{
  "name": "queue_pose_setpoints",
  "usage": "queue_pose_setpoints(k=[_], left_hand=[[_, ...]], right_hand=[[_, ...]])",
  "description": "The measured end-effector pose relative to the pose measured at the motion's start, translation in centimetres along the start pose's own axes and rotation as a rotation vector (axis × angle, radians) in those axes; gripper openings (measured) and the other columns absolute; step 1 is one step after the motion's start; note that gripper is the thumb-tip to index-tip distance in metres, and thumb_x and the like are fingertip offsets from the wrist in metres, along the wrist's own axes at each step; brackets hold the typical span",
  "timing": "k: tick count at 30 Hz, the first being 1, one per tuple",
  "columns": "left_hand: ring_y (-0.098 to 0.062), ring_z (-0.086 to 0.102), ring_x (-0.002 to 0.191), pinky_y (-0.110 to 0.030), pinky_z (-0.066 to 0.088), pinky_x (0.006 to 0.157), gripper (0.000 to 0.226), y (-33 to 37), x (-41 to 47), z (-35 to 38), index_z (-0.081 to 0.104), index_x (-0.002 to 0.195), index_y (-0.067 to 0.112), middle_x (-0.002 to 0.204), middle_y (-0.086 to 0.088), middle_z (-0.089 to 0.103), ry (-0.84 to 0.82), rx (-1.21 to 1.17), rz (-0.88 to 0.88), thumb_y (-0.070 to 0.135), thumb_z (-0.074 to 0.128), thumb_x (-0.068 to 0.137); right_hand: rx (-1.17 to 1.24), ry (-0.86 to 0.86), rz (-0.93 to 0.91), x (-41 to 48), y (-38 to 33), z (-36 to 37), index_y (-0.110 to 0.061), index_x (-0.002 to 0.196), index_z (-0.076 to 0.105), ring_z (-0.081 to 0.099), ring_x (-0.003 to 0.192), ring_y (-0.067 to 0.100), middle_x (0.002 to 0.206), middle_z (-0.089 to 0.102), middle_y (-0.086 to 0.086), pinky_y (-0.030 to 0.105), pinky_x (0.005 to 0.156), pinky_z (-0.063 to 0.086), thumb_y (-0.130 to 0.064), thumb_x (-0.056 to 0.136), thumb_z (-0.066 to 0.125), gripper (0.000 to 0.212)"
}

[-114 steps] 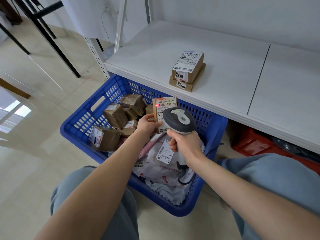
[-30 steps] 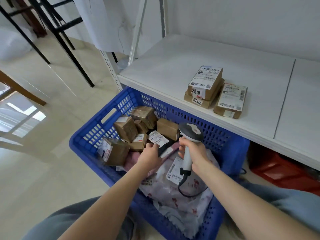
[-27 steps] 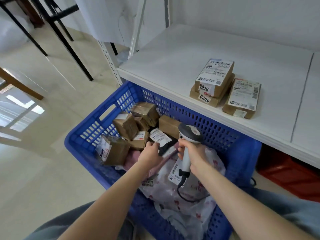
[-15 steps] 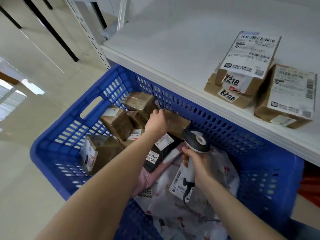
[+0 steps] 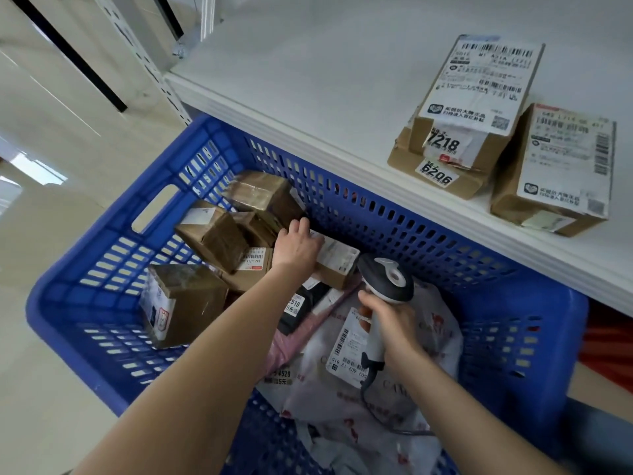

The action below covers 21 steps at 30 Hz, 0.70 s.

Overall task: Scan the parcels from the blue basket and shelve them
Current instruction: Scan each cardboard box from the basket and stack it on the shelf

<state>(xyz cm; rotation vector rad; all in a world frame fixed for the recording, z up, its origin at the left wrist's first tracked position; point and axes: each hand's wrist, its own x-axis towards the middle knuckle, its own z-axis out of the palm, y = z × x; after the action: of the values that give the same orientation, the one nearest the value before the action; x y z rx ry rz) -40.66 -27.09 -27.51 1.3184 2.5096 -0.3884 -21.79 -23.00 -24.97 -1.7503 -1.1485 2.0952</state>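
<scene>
A white shelf [image 5: 325, 63] is running across the upper right, carrying 3 cardboard boxes: the 7218 box [image 5: 479, 90] is lying on the 6206 box [image 5: 435, 176], with a 3rd box [image 5: 561, 166] just beside them. Below its edge, on a pale glossy floor [image 5: 51, 132], the blue basket [image 5: 85, 255] is holding brown parcels and a white mailer bag [image 5: 376, 406]. Inside it, the left hand [image 5: 296, 246] is curling its fingers over a labelled parcel [image 5: 337, 260]. The right hand [image 5: 390, 320] is gripping the scanner [image 5: 387, 281] by its handle above the bag.
</scene>
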Motion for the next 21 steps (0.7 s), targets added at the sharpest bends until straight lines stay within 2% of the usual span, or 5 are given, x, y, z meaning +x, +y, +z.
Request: queue_pose_setpoints(k=[5,9,14,18,21], left_hand=[[-0.026,0.043,0.117,-0.039,0.047,0.089,0.065,-0.3,-0.1,1.0,0.049,0.126,0.022,0.126,-0.007,0.038,-0.118,-0.301,-0.003,0.056,0.071,0.075],[-0.028,0.037,0.129,-0.042,0.047,0.097,0.111,-0.2,1.4,0.4,0.017,0.151,0.016,0.143,-0.007,0.037,-0.301,-0.093,0.019,0.063,0.073,0.067],[-0.025,0.039,0.123,-0.037,0.040,0.097,0.101,0.5,-0.1,0.3,0.035,0.141,0.018,0.133,-0.002,0.046,-0.280,0.016,0.020,0.068,0.073,0.062],[-0.028,0.048,0.119,-0.039,0.049,0.090,0.104,-1.0,-4.0,-1.9,0.022,0.148,0.025,0.139,-0.005,0.036,-0.260,-0.110,0.051,0.051,0.080,0.066],[-0.030,0.060,0.102,-0.036,0.051,0.077,0.100,-2.3,-7.6,-5.6,0.014,0.149,0.036,0.144,-0.006,0.023,-0.210,-0.143,0.177,0.036,0.078,0.073]], right_hand=[[-0.009,-0.003,-0.010,0.3,0.4,-0.4,-0.011,0.079,0.068,0.064,0.072,0.015,0.074,0.067,0.004,0.024,0.063,0.052,-0.012,0.084,0.071,0.006],[0.003,-0.007,-0.001,0.5,0.8,-0.5,-0.011,0.080,0.067,0.063,0.072,0.015,0.072,0.065,0.003,0.026,0.067,0.054,-0.009,0.083,0.072,0.006],[0.009,-0.008,0.000,0.0,0.5,-0.9,-0.011,0.081,0.068,0.063,0.071,0.015,0.073,0.066,0.003,0.027,0.067,0.055,-0.010,0.083,0.072,0.005],[0.031,-0.008,-0.052,-2.1,-1.0,-1.3,-0.009,0.093,0.070,0.064,0.071,0.013,0.078,0.069,0.003,0.025,0.059,0.053,-0.010,0.081,0.074,0.013],[0.004,-0.038,-0.127,-4.5,-3.0,-2.1,-0.010,0.098,0.070,0.066,0.077,0.013,0.084,0.070,0.001,0.031,0.068,0.056,-0.013,0.080,0.076,0.019]])
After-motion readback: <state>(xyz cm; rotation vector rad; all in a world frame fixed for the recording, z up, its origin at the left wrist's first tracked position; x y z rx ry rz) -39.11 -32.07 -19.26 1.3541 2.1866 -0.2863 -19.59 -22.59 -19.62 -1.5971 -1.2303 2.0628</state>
